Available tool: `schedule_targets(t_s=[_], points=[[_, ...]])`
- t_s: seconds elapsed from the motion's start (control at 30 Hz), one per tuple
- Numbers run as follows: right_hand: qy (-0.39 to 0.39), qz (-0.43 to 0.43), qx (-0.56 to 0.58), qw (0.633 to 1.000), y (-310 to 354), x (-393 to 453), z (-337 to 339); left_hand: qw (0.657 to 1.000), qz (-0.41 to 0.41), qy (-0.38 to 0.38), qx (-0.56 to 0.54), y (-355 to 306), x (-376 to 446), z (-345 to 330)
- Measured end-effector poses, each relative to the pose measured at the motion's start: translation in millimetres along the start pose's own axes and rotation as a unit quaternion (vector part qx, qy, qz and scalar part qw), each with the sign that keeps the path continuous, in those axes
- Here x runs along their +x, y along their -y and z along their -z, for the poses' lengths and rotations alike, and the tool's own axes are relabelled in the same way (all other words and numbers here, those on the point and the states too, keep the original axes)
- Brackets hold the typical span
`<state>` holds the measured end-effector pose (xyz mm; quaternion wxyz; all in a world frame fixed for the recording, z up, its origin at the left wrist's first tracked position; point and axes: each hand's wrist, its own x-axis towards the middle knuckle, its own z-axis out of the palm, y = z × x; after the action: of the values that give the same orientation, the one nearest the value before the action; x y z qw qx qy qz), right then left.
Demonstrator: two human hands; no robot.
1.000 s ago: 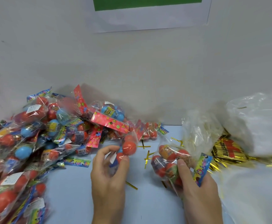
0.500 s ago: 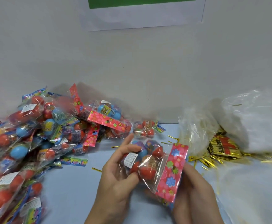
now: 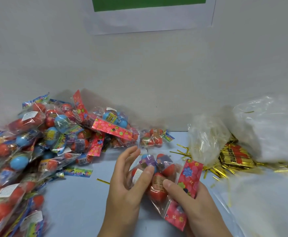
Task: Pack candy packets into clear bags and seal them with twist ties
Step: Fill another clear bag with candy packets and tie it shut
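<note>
Candy packets (image 3: 154, 175), red and blue egg-shaped ones, sit inside the clear bag (image 3: 172, 199) that I see held between both hands just above the blue table (image 3: 75, 207), near its front edge. My read of the right hand (image 3: 196, 204): it cups the bag from below and the right, thumb curled over the front film and fingers wrapped behind the pink flowered header strip (image 3: 190, 178), so it has a real hold. The left hand (image 3: 128, 182) is looser; its thumb presses the packets against the bag while the other fingers stand spread and nearly straight, holding nothing round. The main risk, I judge, is that the slick film slides under that one thumb and a packet pops back out, since I cannot tell where the bag's mouth is or whether it is gathered. No tie is in either hand; the gold twist ties (image 3: 225, 166) lie well apart to the right, so reaching for one means freeing a hand, and the bag could sag open. A loose tie (image 3: 103, 181) lies nearer, just left of the left hand. The heap of filled bags (image 3: 42, 142) crowds the left side and could get knocked.
</note>
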<state>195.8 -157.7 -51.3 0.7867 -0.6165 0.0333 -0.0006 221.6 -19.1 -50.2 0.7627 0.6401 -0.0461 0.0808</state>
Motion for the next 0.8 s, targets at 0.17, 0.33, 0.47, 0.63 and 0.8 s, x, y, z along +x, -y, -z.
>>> schedule_targets(t_s=[0.17,0.33,0.47,0.63,0.8], points=[[0.004,-0.006,0.038,0.999,-3.9,1.9,6.3,0.998,0.06,-0.019,-0.003,-4.7,0.4,-1.7],[0.075,0.01,0.101,0.992,4.4,-3.4,2.3,0.995,-0.003,-0.045,0.09,-6.4,-2.7,-10.5],[0.025,0.052,0.037,0.998,6.1,-2.9,-1.2,0.978,-0.075,-0.056,0.187,-7.7,-7.6,-14.4],[0.002,0.08,-0.015,0.997,14.5,-5.2,2.3,0.968,-0.111,-0.048,0.221,-8.3,-7.6,-17.4],[-0.047,0.097,-0.016,0.994,20.4,-2.5,6.9,0.988,-0.061,-0.024,0.143,-14.4,-5.7,-27.8]])
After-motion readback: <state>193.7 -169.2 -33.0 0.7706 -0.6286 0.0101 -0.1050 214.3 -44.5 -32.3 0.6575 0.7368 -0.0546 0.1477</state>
